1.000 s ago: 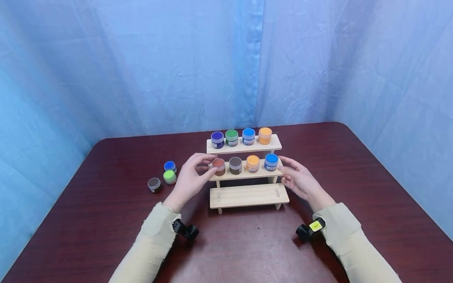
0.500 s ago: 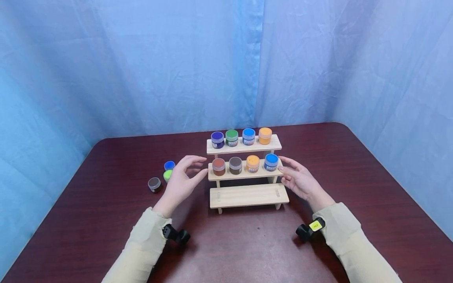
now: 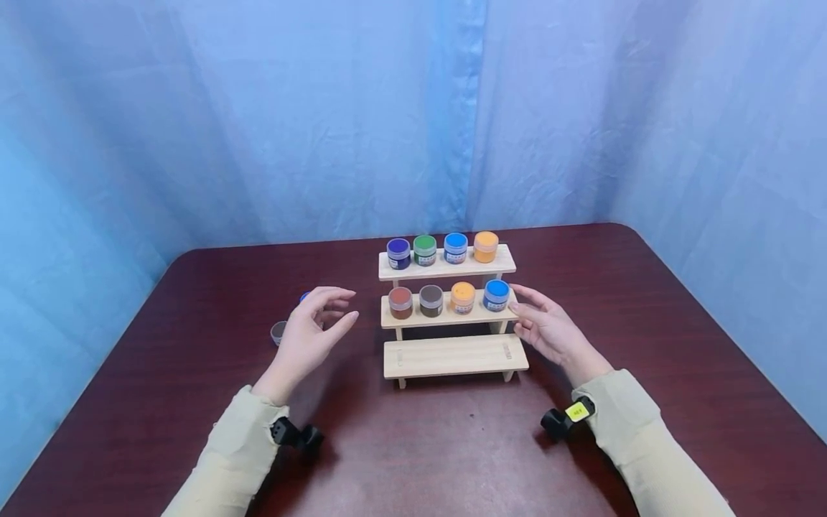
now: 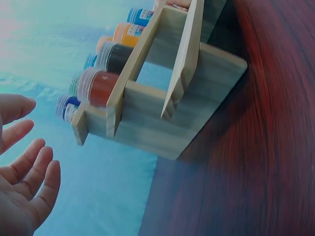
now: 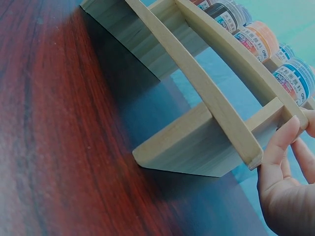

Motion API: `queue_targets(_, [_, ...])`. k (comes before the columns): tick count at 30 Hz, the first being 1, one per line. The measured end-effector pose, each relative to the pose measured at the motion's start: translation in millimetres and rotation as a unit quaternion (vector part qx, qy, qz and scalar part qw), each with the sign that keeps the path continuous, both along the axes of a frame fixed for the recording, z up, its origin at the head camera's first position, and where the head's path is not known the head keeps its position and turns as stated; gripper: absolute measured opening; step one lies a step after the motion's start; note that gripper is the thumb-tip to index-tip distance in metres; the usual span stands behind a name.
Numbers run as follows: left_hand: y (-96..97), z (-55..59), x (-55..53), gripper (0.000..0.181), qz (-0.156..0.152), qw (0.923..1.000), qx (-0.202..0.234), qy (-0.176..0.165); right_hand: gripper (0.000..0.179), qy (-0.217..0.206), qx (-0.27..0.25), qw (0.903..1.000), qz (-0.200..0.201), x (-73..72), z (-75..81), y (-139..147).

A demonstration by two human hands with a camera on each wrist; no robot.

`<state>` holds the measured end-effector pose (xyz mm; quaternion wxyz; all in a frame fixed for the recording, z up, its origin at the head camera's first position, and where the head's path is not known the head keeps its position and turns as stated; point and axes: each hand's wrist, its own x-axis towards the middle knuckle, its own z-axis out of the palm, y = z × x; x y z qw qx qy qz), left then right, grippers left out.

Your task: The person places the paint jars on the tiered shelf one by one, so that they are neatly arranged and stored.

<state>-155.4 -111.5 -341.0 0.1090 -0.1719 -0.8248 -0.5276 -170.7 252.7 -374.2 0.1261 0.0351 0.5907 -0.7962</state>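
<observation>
A three-tier wooden stand (image 3: 455, 357) carries small clear-sided paint jars on its two upper shelves. The middle shelf holds a brown jar (image 3: 400, 304), a black jar (image 3: 431, 301), a yellow-orange jar (image 3: 462, 299) and a blue jar (image 3: 496, 296). My right hand (image 3: 545, 332) pinches the right end of that middle shelf, its thumb (image 5: 285, 142) on the front edge beside the blue jar. Left of the stand, my left hand (image 3: 305, 337) is in the air, fingers loosely bent and holding nothing. It partly covers the loose jars there, including a dark-lidded jar (image 3: 279, 332).
On the top shelf stand a purple jar (image 3: 398, 253), a green jar (image 3: 424, 250), another blue jar (image 3: 455, 248) and an orange jar (image 3: 486, 246). A blue lid (image 3: 305, 296) peeks out behind my left hand. Blue curtains (image 3: 323, 122) hang around the dark red table (image 3: 465, 459).
My left hand has let go of the brown jar on the middle shelf and moved left, over the loose jars. The right hand has stayed at the shelf's end.
</observation>
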Motion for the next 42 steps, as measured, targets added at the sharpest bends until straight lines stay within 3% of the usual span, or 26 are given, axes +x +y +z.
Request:
queue_targets(6, [-21.6,2.4,6.9,0.029,0.027,0.9992,-0.028,0.007,0.049,-0.010,0.010,0.9999,0.004,0.0,-2.9,-0.1])
queue_targets(19, [-81.0,-1.2,14.5,0.036,0.093,0.9887,-0.117,-0.002,0.031,-0.005,-0.017,0.9998,0.000,5.3,-7.0,6.4])
queue_targets(30, [-100.9,-12.7,12.5,0.049,0.101,0.9835,-0.114,-0.097,0.025,-0.001,-0.030,0.9995,0.010,1.7,-5.8,5.1])
queue_targets(42, [-108.2,-22.9,5.4,0.055,0.123,0.9735,-0.119,-0.151,0.026,0.004,-0.029,0.9993,0.022,-2.8,-2.6,1.1])
